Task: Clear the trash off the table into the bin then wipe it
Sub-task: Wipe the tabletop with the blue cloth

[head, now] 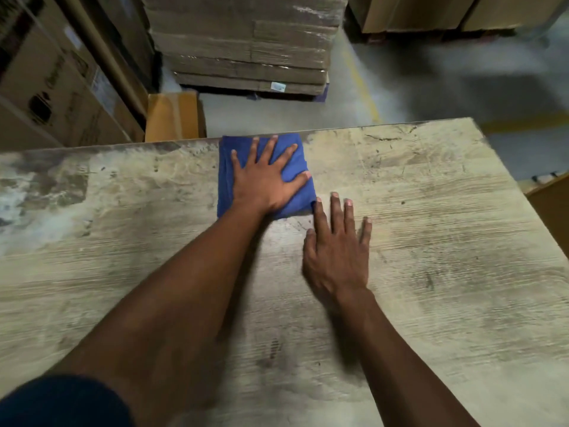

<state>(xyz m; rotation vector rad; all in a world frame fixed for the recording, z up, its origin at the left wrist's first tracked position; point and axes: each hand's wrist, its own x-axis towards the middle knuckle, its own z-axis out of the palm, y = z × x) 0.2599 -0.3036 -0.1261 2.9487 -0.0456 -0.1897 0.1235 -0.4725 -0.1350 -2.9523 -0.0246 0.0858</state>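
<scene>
A folded blue cloth (295,195) lies on the worn wooden table (431,241), close to its far edge. My left hand (264,177) presses flat on the cloth with its fingers spread. My right hand (335,248) rests flat on the bare tabletop just to the right of and nearer than the cloth, fingers straight; its index fingertip reaches the cloth's near right corner. No trash and no bin are in view.
Beyond the table's far edge stand a wrapped pallet of flat cardboard (246,44), large boxes at the left (52,87) and a small open carton (174,115) on the concrete floor. Another box edge (551,198) shows past the table's right side.
</scene>
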